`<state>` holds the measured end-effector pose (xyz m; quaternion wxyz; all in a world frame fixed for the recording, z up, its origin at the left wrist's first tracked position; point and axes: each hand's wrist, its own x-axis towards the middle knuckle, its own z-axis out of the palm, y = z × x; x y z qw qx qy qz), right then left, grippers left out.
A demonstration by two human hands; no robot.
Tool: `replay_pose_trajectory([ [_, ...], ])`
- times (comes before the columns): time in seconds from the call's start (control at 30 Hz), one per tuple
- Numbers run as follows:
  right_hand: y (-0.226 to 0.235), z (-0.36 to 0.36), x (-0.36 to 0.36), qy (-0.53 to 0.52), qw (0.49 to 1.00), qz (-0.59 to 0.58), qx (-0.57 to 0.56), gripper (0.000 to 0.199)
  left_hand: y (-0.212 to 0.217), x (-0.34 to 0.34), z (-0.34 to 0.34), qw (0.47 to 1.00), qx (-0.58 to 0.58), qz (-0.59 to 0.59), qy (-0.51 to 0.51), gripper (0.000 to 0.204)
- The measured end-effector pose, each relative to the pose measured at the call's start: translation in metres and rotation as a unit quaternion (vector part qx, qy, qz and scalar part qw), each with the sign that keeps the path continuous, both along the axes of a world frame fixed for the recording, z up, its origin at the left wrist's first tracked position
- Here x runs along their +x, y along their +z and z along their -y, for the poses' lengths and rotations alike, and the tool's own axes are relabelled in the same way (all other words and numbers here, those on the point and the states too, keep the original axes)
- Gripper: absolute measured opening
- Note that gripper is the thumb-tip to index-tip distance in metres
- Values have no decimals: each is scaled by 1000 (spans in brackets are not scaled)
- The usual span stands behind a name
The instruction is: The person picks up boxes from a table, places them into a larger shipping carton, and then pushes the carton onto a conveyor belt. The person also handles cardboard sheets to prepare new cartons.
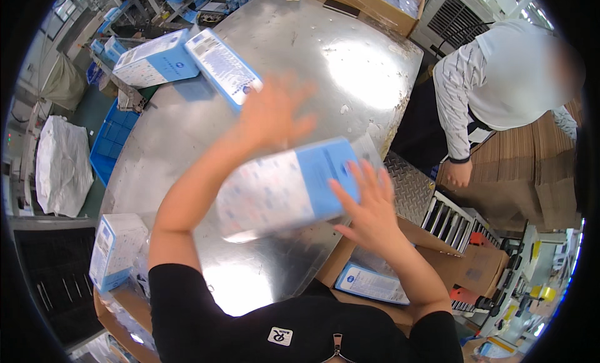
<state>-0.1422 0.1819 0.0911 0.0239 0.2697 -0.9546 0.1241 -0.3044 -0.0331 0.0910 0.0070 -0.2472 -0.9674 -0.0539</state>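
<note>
The fingers of the right hand point(374, 220) are spread well apart, their tips overlapping the blue end of a long rectangular carton of smooth white and blue card point(269, 189). The fingers of the left hand point(273, 116) are also apart, smeared by motion blur above the carton's upper edge; whether they touch it cannot be told. The carton lies tilted between the hands, over the desk of grey sheet metal point(156, 156); its white part is speckled with small pastel marks, softened by blur. The desk's surface is scuffed and glossy, with bright patches of glare and a worn far edge.

Near the left hand, a slim white-and-blue carton with crisp edges point(219, 63) lies beside a boxy blue-and-white carton with a speckled side point(156, 60). Another upright carton, white above a blue base point(115, 250), stands by the left forearm.

Below the right hand, an open box of matte brown cardboard point(331, 263) holds a flat blue-and-white carton point(375, 284). Just beyond are a plate of raised-pattern metal point(409, 185) and a row of shiny cylindrical rollers point(449, 224).

Farther right, a co-worker's hand point(459, 173) hangs near stacked brown corrugated sheets point(515, 166). On the far left sit a blue plastic crate point(112, 144) and a crumpled white sack point(62, 166).
</note>
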Motion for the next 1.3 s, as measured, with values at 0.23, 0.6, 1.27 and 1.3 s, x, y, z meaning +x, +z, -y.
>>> replay_pose_trajectory([
  [0.23, -59, 27, -66, 58, 946, 305, 97, 84, -48, -100, 79, 986, 52, 14, 160, 38],
  [0.6, -155, -28, 24, -209, 789, 441, -373, 53, -94, 183, 92, 947, 320, -13, 22, 54],
  [1.27, -31, 48, 14, 228, 969, -8, 93, 80, -32, 38, 88, 968, 43, -28, 247, 89],
  [1.3, -36, 47, 28, 234, 969, -39, 65, 78, -36, 33, 83, 955, 35, 71, 286, 91],
])
